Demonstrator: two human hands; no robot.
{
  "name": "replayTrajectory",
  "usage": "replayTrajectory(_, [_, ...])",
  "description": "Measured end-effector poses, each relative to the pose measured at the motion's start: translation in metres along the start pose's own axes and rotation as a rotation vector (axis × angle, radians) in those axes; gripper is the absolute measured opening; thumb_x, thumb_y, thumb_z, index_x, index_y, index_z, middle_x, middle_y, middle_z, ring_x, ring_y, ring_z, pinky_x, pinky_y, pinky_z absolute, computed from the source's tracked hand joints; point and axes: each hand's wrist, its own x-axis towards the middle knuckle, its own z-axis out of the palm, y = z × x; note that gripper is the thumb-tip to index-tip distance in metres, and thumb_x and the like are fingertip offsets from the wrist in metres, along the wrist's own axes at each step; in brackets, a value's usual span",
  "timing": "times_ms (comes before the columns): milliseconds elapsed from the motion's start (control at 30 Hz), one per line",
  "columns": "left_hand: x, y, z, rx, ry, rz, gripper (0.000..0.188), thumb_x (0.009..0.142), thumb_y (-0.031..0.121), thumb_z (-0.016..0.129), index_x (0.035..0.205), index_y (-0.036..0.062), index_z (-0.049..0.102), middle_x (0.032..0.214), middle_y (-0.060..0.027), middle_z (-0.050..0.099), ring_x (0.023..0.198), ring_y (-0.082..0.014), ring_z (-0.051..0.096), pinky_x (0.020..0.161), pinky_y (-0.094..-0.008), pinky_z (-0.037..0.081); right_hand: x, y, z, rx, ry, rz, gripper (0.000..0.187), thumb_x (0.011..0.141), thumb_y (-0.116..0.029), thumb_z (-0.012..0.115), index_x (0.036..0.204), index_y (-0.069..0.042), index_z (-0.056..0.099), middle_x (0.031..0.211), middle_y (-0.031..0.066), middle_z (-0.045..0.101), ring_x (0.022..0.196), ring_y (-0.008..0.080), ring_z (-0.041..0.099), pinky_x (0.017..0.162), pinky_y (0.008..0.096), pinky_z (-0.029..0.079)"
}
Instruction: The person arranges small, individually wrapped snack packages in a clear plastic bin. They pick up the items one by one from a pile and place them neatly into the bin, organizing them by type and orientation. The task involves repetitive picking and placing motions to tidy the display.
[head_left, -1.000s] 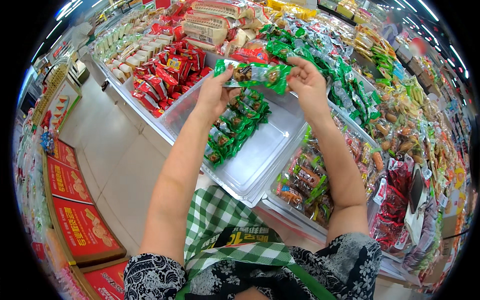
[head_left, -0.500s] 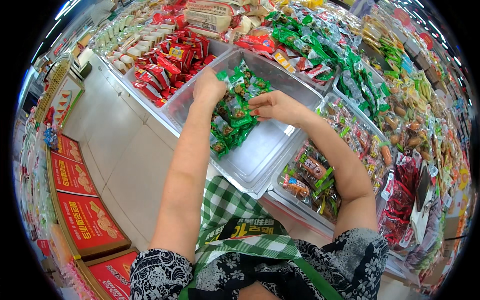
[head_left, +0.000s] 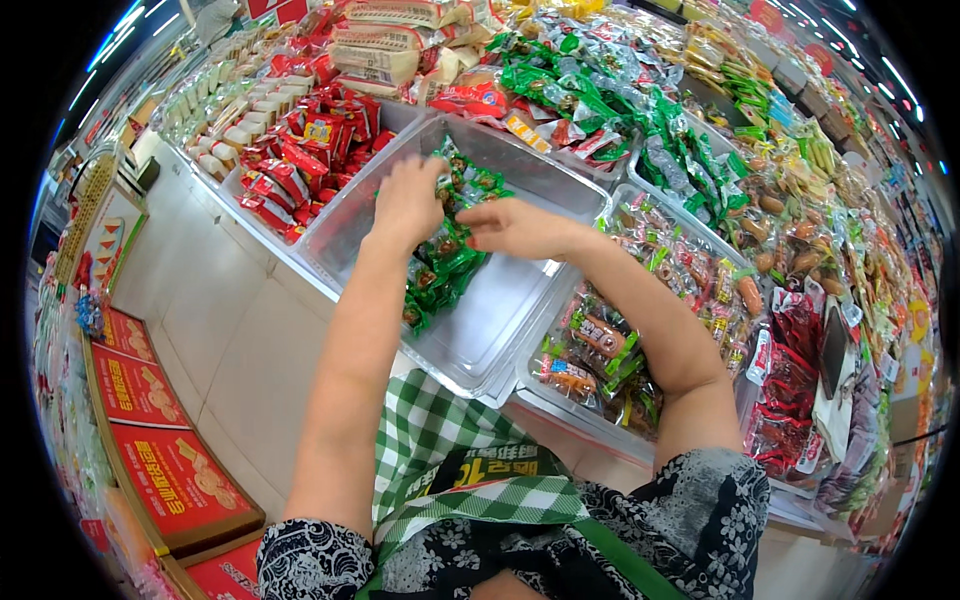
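Observation:
Green-wrapped snack packets (head_left: 440, 275) with clear windows lie in a loose band along the left side of a clear plastic bin (head_left: 478, 368). Over the far left part of this band is my left hand (head_left: 408, 200), its fingers blurred and partly turned away, so their grip does not show. My right hand (head_left: 520, 228) reaches in from the right, with fingers and thumb apart and the fingertips against the packets. The bin's right part shows its bare bottom.
Left of the bin, a tray holds red packets (head_left: 290, 180). To its right are a tray of wrapped sausages (head_left: 600, 335) and more green packets (head_left: 670, 165). Larger bags (head_left: 375, 50) are heaped behind. Red cartons (head_left: 175, 480) line the tiled floor at left.
The view has shifted, so the bin sits slightly further left. My left hand has turned and lifted its fingers at the packets' far end; my right hand has moved left against the packets.

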Motion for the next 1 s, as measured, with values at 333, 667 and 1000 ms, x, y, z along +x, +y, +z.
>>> replayTrajectory(333, [-0.005, -0.002, 0.001, -0.046, -0.237, -0.168, 0.031, 0.081, 0.021, 0.067, 0.111, 0.0122, 0.064, 0.116, -0.0162, 0.055, 0.115, -0.0339, 0.048, 0.098, -0.0423, 0.042, -0.016, 0.015, -0.089, -0.475, 1.293, -0.238, 0.046, 0.076, 0.003, 0.062, 0.121, 0.001, 0.053, 0.12, 0.0212, 0.052, 0.086, 0.0289, 0.062, 0.079, 0.0359, 0.05])
replayTrajectory(667, [0.003, 0.005, 0.004, -0.377, -0.042, 0.016, 0.029, 0.078, 0.013, 0.07, 0.106, 0.0056, 0.062, 0.104, -0.0122, 0.062, 0.103, -0.0271, 0.057, 0.089, -0.0383, 0.046, -0.019, 0.036, -0.1, -0.629, 1.278, -0.073, 0.02, 0.076, -0.006, 0.07, 0.095, -0.007, 0.063, 0.095, 0.0132, 0.058, 0.083, 0.0332, 0.061, 0.07, 0.0425, 0.048])
replayTrajectory(1000, [0.005, 0.028, -0.011, -1.172, 0.074, 0.032, 0.052, 0.079, 0.011, 0.073, 0.126, 0.0118, 0.052, 0.122, -0.005, 0.054, 0.103, -0.0196, 0.057, 0.084, -0.032, 0.048, -0.023, -0.029, -0.062, -0.58, 1.256, -0.83, 0.01, 0.08, 0.003, 0.063, 0.086, -0.004, 0.059, 0.093, 0.0105, 0.062, 0.077, 0.0258, 0.061, 0.066, 0.0333, 0.049])
